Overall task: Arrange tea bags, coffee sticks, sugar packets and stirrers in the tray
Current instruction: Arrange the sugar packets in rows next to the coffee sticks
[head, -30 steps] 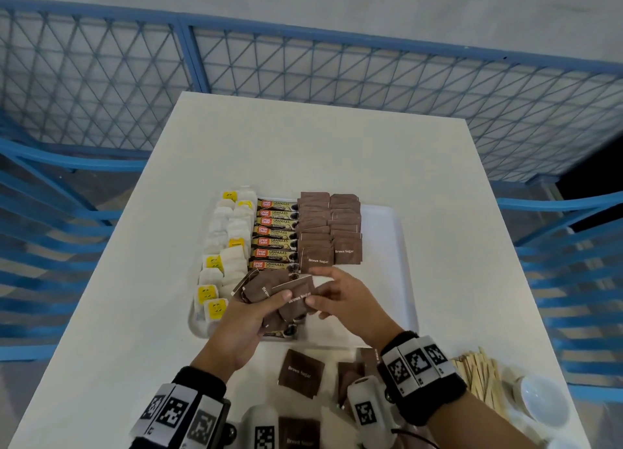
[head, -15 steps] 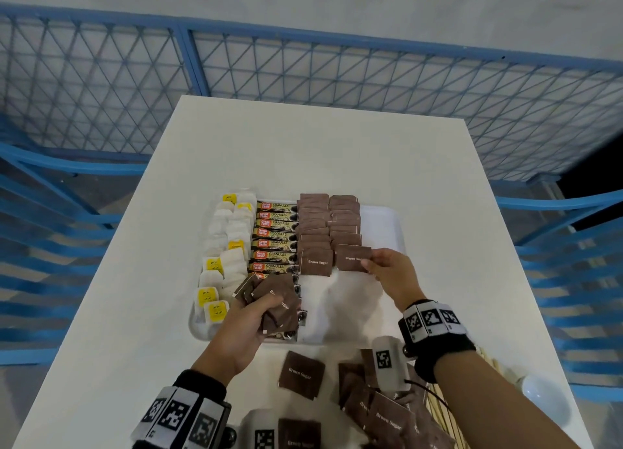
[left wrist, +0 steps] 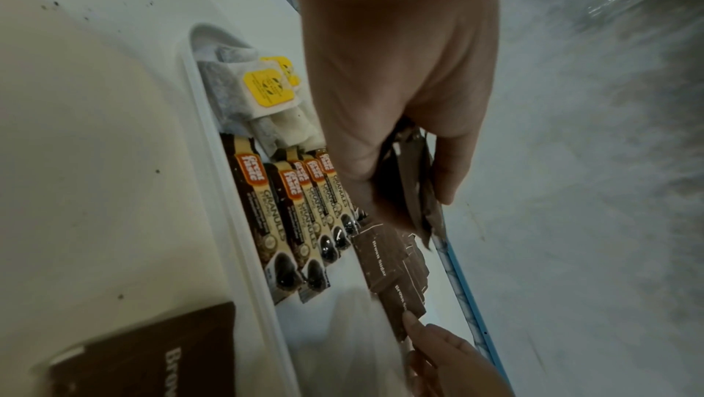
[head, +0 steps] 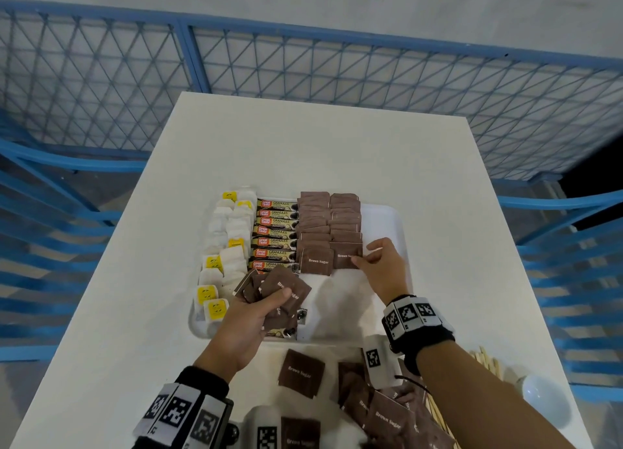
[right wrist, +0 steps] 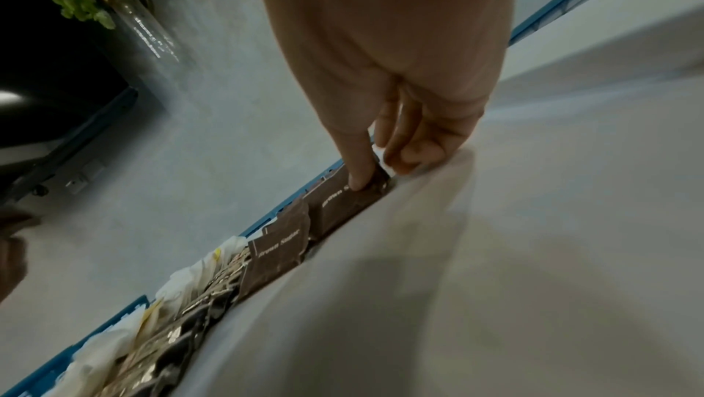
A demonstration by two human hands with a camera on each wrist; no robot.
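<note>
Several sugar packets (head: 274, 291) clutched loosely in left hand (head: 251, 317) (right hand (head: 381, 268) pinching placed packet (head: 347, 255)) may spill over tray (head: 401, 232) near edge.

Left hand gripping a sheaf of brown sugar packets above the tray

The left hand (left wrist: 396, 78) clasps several sugar packets (left wrist: 413, 180) edge-on between thumb and fingers. Below, in the white tray (left wrist: 244, 241), lie tea bags (left wrist: 263, 93), a row of coffee sticks (left wrist: 301, 216) and flat brown sugar packets (left wrist: 384, 259); the right hand's fingertips (left wrist: 413, 323) touch the nearest one.
</note>
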